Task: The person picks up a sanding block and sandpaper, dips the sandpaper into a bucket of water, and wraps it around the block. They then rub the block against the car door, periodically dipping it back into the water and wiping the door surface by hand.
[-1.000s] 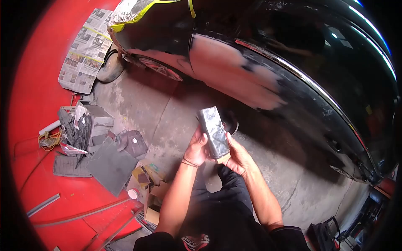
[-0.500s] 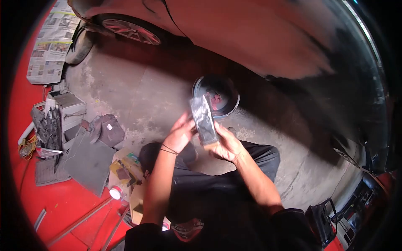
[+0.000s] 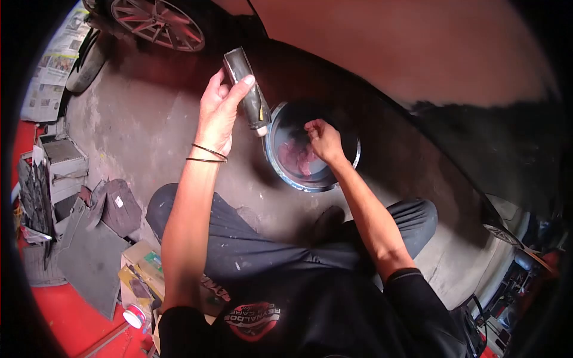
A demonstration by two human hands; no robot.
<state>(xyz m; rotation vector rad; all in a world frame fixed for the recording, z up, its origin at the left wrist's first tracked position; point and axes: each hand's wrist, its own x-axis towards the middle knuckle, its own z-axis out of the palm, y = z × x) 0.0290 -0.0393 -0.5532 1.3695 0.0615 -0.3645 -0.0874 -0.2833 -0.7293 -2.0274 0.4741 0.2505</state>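
My left hand [image 3: 224, 104] grips a long dark block [image 3: 248, 89], thumb across its face, held tilted to the left of a round bucket [image 3: 271, 161]. Over the bucket's opening hangs my right hand [image 3: 324, 140], fingers curled together; whether they hold anything is hidden. Below and left of that hand, a reddish cloth-like thing [image 3: 304, 160] lies in the bucket.
A car's dark reddish side panel [image 3: 382, 48] spans the top and right, with a wheel [image 3: 158, 24] at upper left. Grey boxes [image 3: 65, 161], flat sheets [image 3: 92, 256], a cardboard box [image 3: 143, 268] and a white-lidded jar [image 3: 134, 316] stand at left.
My right hand has let go of the block and moved over the bucket. My left hand has carried the block up and left. The view has shifted, showing more of the bucket.
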